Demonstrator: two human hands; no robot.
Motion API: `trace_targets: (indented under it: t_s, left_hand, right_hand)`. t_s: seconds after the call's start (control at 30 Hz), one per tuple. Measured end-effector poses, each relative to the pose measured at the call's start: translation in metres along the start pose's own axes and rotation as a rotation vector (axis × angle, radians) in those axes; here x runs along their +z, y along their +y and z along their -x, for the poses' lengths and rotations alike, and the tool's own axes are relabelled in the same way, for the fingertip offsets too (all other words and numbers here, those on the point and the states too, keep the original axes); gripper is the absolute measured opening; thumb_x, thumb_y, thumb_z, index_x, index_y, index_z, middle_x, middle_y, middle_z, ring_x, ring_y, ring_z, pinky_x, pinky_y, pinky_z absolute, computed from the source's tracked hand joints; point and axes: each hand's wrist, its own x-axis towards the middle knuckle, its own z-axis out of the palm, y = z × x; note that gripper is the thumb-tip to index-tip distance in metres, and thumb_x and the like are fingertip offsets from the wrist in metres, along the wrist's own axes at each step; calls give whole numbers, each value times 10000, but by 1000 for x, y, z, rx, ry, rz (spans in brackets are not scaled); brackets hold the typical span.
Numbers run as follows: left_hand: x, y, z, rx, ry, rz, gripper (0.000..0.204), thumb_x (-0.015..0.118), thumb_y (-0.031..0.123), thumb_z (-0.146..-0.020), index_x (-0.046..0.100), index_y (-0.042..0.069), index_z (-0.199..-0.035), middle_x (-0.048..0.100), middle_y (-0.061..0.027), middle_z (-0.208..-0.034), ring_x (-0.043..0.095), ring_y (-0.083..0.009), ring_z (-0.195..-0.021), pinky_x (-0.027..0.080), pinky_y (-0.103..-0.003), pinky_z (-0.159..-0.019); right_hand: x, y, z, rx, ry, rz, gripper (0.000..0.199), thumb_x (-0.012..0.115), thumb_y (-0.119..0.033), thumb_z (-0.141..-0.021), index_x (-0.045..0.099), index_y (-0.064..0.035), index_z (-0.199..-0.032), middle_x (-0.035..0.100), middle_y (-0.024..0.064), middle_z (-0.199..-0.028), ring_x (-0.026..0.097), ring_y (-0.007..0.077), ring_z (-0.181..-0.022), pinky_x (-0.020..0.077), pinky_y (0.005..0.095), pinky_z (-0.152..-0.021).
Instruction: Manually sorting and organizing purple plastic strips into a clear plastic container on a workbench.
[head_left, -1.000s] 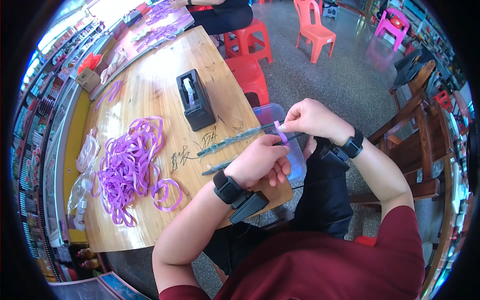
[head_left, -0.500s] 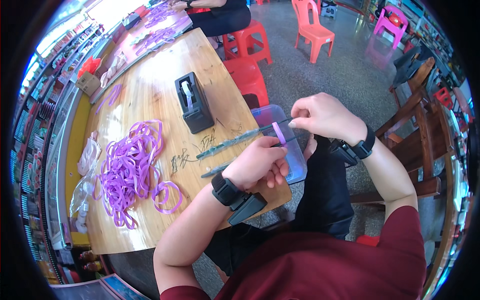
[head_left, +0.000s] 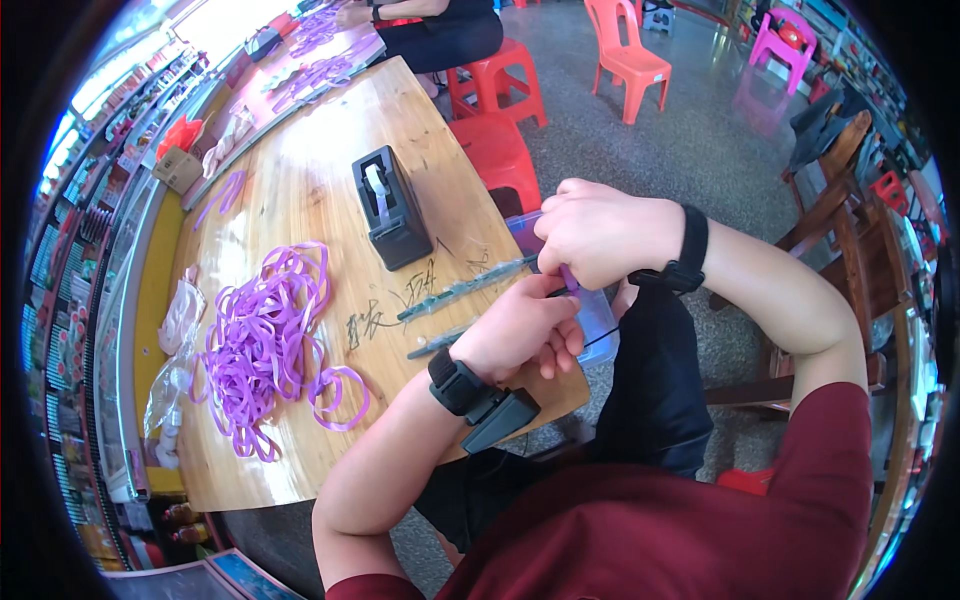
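Two dark green strips, partly wrapped in clear plastic, extend across the table's right corner: an upper strip [head_left: 468,287] and a lower strip [head_left: 436,341]. My left hand [head_left: 515,325] pinches a thin dark cord between thumb and forefinger, its other fingers curled loosely. Just beyond that thumb sits a small purple ribbon loop [head_left: 569,279], mostly covered by my right hand [head_left: 605,235]. The right fingers are closed at the loop and touch close to the left fingertips; exactly what they grip is hidden. A dark cord end [head_left: 603,338] sticks out below the loop.
A heap of purple ribbon [head_left: 265,350] lies on the wooden table [head_left: 310,190], near a black tape dispenser [head_left: 392,210]. A translucent plastic box [head_left: 600,318] is under my hands. Red stools [head_left: 497,160] stand beyond the table edge; another person [head_left: 440,35] sits at the far end.
My right hand has moved left and down from the cord ends onto the purple loop, covering most of it. My left hand has stayed almost in place.
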Motion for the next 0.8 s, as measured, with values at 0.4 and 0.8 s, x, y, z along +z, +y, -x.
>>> trace_targets:
  t_s: [0.4,0.8]
  left_hand:
    - [0,3,3,-19,15,11,425,503,135,-994,387,-61,-1353,630,-74,-716,620,-140,-527,457,-222,-397]
    - [6,13,6,-101,28,10,467,485,166,-1007,347,-22,-1411,619,-60,-704,624,-130,-532,449,-216,-406]
  right_hand:
    - [0,18,34,291,172,-688,286,620,-115,-811,648,-62,-1091,626,49,-760,617,163,-731,484,312,-677]
    - [142,-17,31,301,532,-2383,474,497,-431,-996,595,-31,-1231,647,83,-1131,596,198,-1066,444,366,-961]
